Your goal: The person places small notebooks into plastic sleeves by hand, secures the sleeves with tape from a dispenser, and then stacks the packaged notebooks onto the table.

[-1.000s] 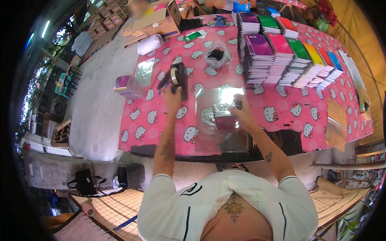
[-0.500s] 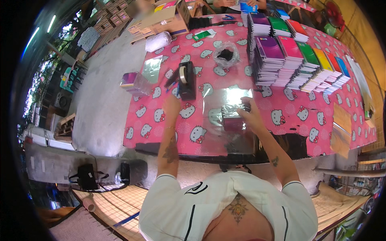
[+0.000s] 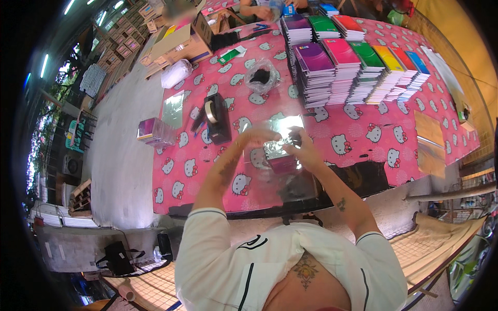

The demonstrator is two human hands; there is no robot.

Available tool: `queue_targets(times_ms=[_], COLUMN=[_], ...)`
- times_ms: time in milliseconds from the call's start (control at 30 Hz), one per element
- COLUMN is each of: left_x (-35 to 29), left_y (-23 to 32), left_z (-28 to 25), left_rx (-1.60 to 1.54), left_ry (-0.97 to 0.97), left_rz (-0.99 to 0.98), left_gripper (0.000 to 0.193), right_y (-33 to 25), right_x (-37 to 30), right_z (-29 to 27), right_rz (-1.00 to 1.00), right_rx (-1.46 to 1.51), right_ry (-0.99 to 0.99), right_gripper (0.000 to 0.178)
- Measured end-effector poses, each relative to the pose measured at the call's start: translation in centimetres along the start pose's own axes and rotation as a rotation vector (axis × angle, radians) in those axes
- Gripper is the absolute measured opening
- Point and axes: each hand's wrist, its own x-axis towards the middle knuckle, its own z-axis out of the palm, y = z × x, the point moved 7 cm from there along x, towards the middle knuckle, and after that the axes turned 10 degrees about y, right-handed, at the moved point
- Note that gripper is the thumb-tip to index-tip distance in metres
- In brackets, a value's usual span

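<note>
A small bundle of notebooks with a purple cover (image 3: 282, 165) lies near the table's front, partly covered by shiny clear plastic film (image 3: 254, 158). My right hand (image 3: 307, 151) grips the bundle's right side, thumb and fingers bent around the film-covered edge. Just left of it, my left hand (image 3: 261, 136) reaches over the film with its fingers drawn together near the bundle's far edge; glare hides what is at its fingertips. A black tape dispenser (image 3: 218, 122) with a tape roll stands beyond my left forearm.
Tall stacks of spiral notebooks (image 3: 316, 78) stand at the back right. A wrapped notebook bundle (image 3: 155, 132) sits at the left edge. Farther back are a plastic bag with something black (image 3: 262, 78) and a cardboard box (image 3: 179, 46). Cardboard (image 3: 429, 142) lies right. Another person's hands (image 3: 264, 13) work opposite.
My left hand has moved right from beside the tape dispenser to the film-covered bundle. My right hand stays on the bundle. The whole view has turned slightly.
</note>
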Motion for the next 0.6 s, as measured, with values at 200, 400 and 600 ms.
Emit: queue_targets(times_ms=[200,400,600], left_x=[-5.8,-9.3,-12.3], left_y=[11.0,14.5,7.7], left_z=[1.9,9.8,8.1], left_rx=[0.581,1.081,0.052], left_ry=[0.717,0.768,0.994], left_rz=[0.194,0.212,0.283], left_gripper=[0.078,0.081,0.071], right_y=[2.6,15.3,7.8], right_x=[0.3,-3.8,-6.7], right_z=[-1.8,-4.2,1.0], right_rz=[0.0,0.445,0.53], right_rx=[0.17,0.253,0.868], right_ry=[0.14,-0.035,-0.299], right_gripper=[0.053,0.045,0.048])
